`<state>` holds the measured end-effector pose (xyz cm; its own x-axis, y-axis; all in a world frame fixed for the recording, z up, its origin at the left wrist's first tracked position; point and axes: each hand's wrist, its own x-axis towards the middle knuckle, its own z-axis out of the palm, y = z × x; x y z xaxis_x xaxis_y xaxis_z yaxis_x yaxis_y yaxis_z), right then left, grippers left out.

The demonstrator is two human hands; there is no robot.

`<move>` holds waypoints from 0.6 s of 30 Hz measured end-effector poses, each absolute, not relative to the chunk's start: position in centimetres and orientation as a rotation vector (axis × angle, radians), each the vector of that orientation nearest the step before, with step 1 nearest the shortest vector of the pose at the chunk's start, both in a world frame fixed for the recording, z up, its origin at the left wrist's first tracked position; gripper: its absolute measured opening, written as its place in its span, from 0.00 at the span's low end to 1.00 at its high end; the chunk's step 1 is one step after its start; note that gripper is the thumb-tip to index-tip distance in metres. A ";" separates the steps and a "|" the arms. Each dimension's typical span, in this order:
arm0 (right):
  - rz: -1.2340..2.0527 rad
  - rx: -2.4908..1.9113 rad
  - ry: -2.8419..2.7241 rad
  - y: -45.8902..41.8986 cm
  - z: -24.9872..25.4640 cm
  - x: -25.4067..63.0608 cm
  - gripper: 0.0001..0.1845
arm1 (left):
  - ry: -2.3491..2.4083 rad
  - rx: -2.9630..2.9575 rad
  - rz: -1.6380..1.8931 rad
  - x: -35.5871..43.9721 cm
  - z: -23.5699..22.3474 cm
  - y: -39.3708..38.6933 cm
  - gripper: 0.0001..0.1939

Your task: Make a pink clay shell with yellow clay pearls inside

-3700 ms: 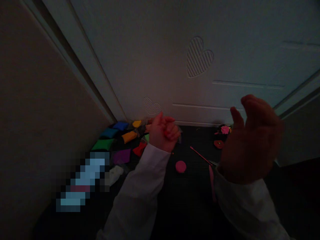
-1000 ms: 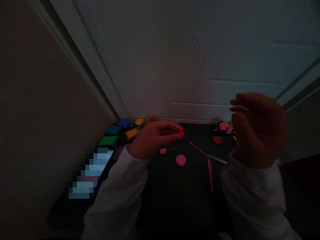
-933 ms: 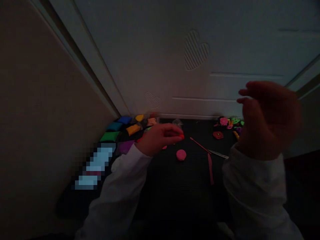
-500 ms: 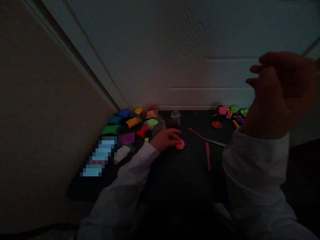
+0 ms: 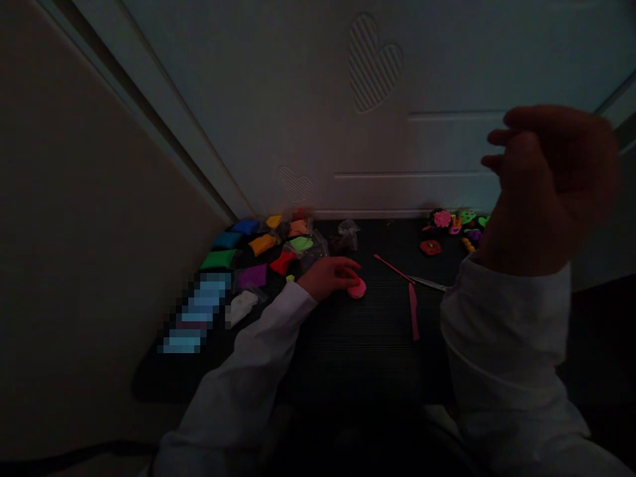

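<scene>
My left hand [image 5: 328,277] rests low over the dark table, thumb and fingertips closed at the upper left edge of a small round pink clay disc [image 5: 358,290]. A bright red spot shows at those fingertips, too small to name. Up at the right, close to the camera, is my right hand [image 5: 559,182], raised well off the table. Its fingers are loosely bent and apart, and nothing shows between them. To the right of the disc lie a thin pink modelling stick [image 5: 392,266], a pink plastic knife [image 5: 413,311] and a metal tool [image 5: 427,283], perhaps scissors or tweezers.
Several bags of coloured clay, among them a green one [image 5: 218,259] and a purple one [image 5: 252,275], cover the table's left back. A blurred lit screen [image 5: 199,311] lies in front. Small clay figures [image 5: 442,219] and a red piece [image 5: 430,248] sit back right. A white panel [image 5: 318,106] rises behind.
My right hand has shifted slightly left in view, still raised. My left hand stays at the pink disc, nearly unmoved. The whole view has shifted a little.
</scene>
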<state>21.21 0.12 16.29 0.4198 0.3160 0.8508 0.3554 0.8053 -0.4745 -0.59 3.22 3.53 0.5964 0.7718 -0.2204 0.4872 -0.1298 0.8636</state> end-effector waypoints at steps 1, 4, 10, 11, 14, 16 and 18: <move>-0.028 -0.673 -1.162 0.1 16.3 21.2 0.09 | 1.026 1.776 0.339 -0.6 3.6 3.2 0.15; -0.026 -0.685 -1.166 0.1 16.3 21.2 0.09 | 1.008 1.738 0.334 -0.7 3.5 3.2 0.15; -0.032 -0.739 -1.182 -0.3 16.3 21.2 0.09 | 0.988 1.653 0.357 -0.8 2.9 3.2 0.15; -0.035 -0.750 -1.188 -0.2 16.2 21.2 0.09 | 0.987 1.642 0.366 -0.8 2.8 3.2 0.15; -0.055 -0.777 -1.196 -0.1 16.0 21.2 0.09 | 0.985 1.610 0.398 -0.7 2.8 3.2 0.15; -0.057 -0.781 -1.199 0.0 15.9 21.3 0.09 | 0.987 1.583 0.434 -0.7 3.1 3.2 0.14; -0.043 -0.785 -1.212 -0.1 15.9 21.5 0.10 | 0.987 1.544 0.499 -0.9 3.7 3.2 0.13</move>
<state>21.46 -0.11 15.88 0.3842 0.3687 0.8464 0.4278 0.7414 -0.5171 -0.92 3.17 3.71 0.5511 0.8078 -0.2093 0.3101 0.0346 0.9501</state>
